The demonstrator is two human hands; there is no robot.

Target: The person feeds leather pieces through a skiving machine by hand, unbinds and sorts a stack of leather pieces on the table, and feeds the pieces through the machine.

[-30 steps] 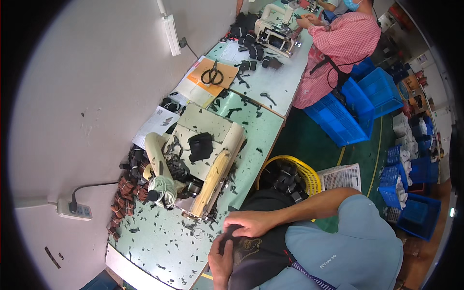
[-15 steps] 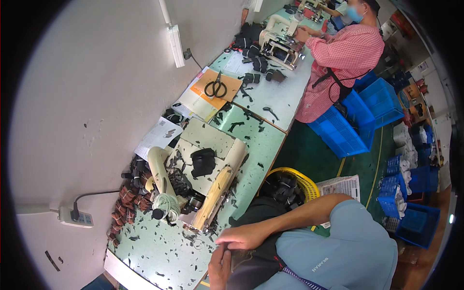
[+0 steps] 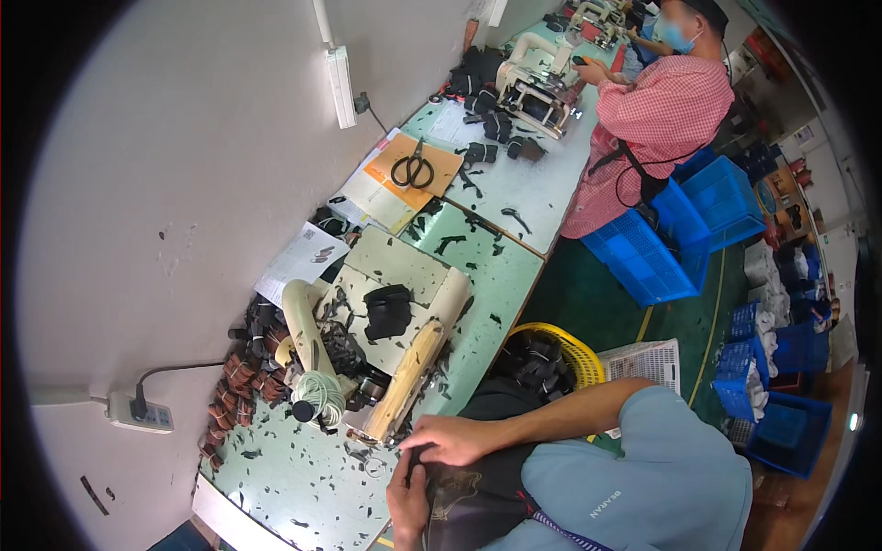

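Close together over my dark-clad lap, both hands meet at the table's near edge. My right hand [image 3: 457,439] has its fingers bent down to the fingertips of my left hand [image 3: 408,503]. The left fingers are closed, with a sliver of something dark between the hands, too small and covered to name. Just beyond them stands a cream bench machine [image 3: 447,303] with a curved arm, a coil of pale cord and a wooden strip along its front. A stack of black pieces [image 3: 387,310] lies on its flat top, beside a heap of dark scraps [image 3: 342,349].
Bundles of brown pieces [image 3: 241,378] lie by the wall. Black-handled scissors [image 3: 412,171] rest on papers. Dark scraps litter the green table [image 3: 303,477]. A yellow basket [image 3: 588,354] and white crate [image 3: 666,363] stand beside me. A co-worker [image 3: 666,110] works at another machine near blue crates [image 3: 643,257].
My hands have shifted slightly up and left, and the right fingers now bend more over the left fingertips. The co-worker's hands have lifted away from their machine, holding something dark.
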